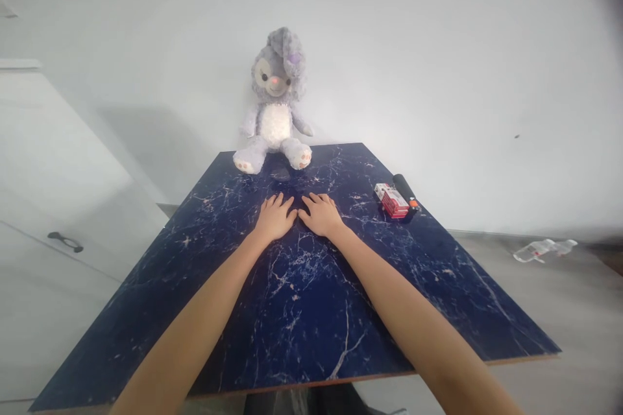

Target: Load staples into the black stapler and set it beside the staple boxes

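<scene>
My left hand (276, 216) lies flat on the dark blue marbled table (311, 311), fingers spread and pointing away from me. Beside it, my right hand (321, 214) rests the same way, palm down, with a narrow gap between the two thumbs. Neither holds anything. Beyond them a grey plush rabbit (276, 117) with a white belly sits at the table's far edge against the wall. Off to the right of my right hand are a red and white box (392, 201) and a black cylindrical object (405, 189) with an orange band.
A white cabinet (63, 194) with a dark handle (65, 242) stands left of the table. On the floor to the right lies a clear plastic bottle (540, 249). The pale wall (438, 65) closes off the far side.
</scene>
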Tool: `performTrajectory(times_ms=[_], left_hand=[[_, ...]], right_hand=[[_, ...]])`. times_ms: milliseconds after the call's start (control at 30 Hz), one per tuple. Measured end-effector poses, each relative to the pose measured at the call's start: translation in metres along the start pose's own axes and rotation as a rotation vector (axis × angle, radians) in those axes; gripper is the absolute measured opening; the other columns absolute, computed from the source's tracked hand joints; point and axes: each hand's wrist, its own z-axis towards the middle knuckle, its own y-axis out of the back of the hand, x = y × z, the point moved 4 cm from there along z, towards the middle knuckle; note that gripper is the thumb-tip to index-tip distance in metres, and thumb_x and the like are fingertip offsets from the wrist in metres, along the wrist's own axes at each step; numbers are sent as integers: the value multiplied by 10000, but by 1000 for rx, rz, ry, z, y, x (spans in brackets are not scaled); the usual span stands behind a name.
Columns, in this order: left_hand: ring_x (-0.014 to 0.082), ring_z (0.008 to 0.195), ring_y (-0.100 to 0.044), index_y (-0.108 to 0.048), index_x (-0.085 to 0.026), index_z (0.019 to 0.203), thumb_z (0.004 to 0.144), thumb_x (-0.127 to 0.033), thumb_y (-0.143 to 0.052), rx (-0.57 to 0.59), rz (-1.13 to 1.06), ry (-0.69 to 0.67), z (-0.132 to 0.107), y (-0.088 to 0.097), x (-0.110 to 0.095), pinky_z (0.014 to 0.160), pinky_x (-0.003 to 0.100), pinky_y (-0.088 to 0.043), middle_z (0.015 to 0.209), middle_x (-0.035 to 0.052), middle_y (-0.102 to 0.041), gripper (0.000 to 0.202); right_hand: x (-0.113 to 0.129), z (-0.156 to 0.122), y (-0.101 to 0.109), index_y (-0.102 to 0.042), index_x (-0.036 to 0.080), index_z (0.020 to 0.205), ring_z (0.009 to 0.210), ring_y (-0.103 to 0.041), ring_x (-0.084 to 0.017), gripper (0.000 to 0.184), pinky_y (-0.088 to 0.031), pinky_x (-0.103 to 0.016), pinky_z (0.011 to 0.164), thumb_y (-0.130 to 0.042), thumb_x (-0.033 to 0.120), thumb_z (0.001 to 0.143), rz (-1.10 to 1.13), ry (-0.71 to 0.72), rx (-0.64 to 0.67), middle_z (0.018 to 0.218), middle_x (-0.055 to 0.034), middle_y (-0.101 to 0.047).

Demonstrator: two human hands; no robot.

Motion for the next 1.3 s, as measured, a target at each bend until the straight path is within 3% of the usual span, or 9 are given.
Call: performTrajectory(times_ms=[200, 367, 600, 867, 1033, 1300], left_hand=[[377, 1483, -331, -447, -296, 1540, 1036, -489, -329, -10, -2, -7, -3, 2, -1, 1191, 574, -262, 1610, 109, -402, 553], [391, 1480, -323, -445, -324, 1539, 1041, -495, -305, 12, 7, -18, -2, 0, 0, 1179, 590, -262, 1619, 104, -385, 545], [407, 1513, -248, -404, -312, 1561, 1041, -495, -262, 53, 9, -42, -2, 2, -2, 1195, 604, -211, 1664, 91, -298, 569], [381, 1558, -133, -296, -250, 1610, 1035, -476, -252, 138, -15, -73, -3, 1, -5, 1226, 594, -135, 1698, 79, -179, 619], [373, 1560, -134, -285, -250, 1612, 1035, -487, -233, 143, -52, -125, -1, -1, -2, 1220, 608, -118, 1699, 78, -152, 625], [386, 1552, -162, -310, -245, 1603, 1030, -475, -233, 137, -66, -116, 0, -4, 0, 1210, 629, -125, 1694, 79, -176, 622]], right_hand=[[1, -1, 2, -373, 174, 1569, 1378, -384, -350, 643, -287, -492, 1138, -409, 473, 1001, 19, -12, 2, 1536, -132, -485], [1, -1, 1, -548, 235, 1458, 1386, -375, -365, 530, -284, -508, 1135, -395, 476, 1011, -20, 10, 31, 1542, -130, -468], [3, -2, 2, -441, 300, 1534, 1399, -364, -372, 541, -265, -535, 1143, -342, 459, 1027, -63, 32, 52, 1566, -132, -424], [5, 0, -6, -242, 219, 1622, 1558, -73, -387, 627, -86, -566, 1226, -235, 447, 1038, -46, 4, 256, 1687, -149, -179], [7, 1, -5, -204, 174, 1628, 1564, -76, -355, 649, -49, -563, 1236, -205, 446, 1039, -42, 9, 295, 1692, -177, -111], [4, 3, -9, -233, 181, 1623, 1563, -96, -354, 646, -64, -580, 1233, -231, 441, 1031, -34, 24, 270, 1692, -160, -138]])
